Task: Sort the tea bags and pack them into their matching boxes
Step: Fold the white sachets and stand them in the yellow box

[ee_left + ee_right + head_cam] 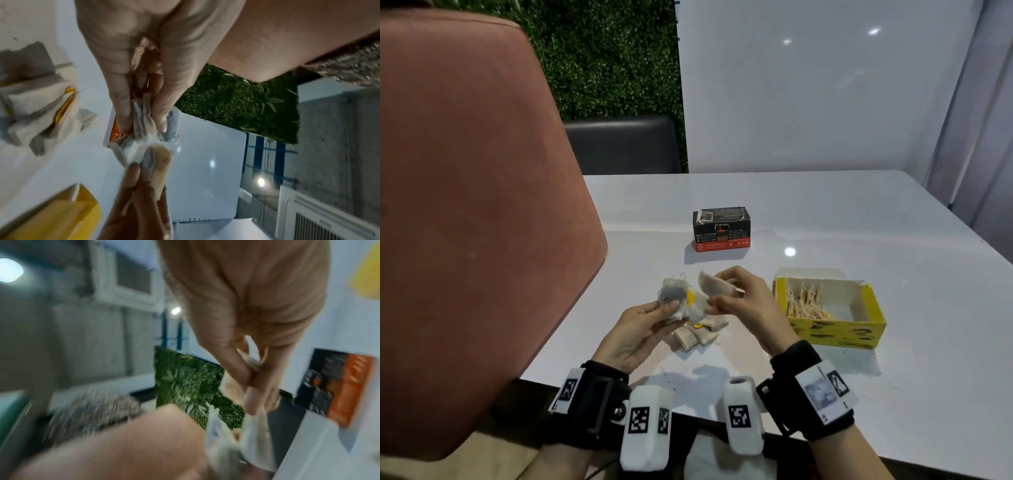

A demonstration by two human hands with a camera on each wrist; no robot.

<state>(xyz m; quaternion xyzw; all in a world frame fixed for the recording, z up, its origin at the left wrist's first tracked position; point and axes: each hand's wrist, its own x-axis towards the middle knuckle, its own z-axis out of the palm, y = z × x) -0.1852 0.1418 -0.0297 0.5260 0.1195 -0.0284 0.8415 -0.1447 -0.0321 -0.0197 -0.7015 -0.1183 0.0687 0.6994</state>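
Head view: both hands meet above a small pile of tea bags (pixel 700 334) on the white worktop (pixel 825 219). Left hand (pixel 640 329) has its grip closed round a crumpled bunch of grey tea bags (pixel 673 296); right hand (pixel 748 301) pinches a pale tea bag (pixel 714 284) between thumb and fingertips. Just right of the pile sits the open yellow box (pixel 835 334), tea bags already inside. Beyond the pile, well apart, stands the black and red box (pixel 721 229), closed.
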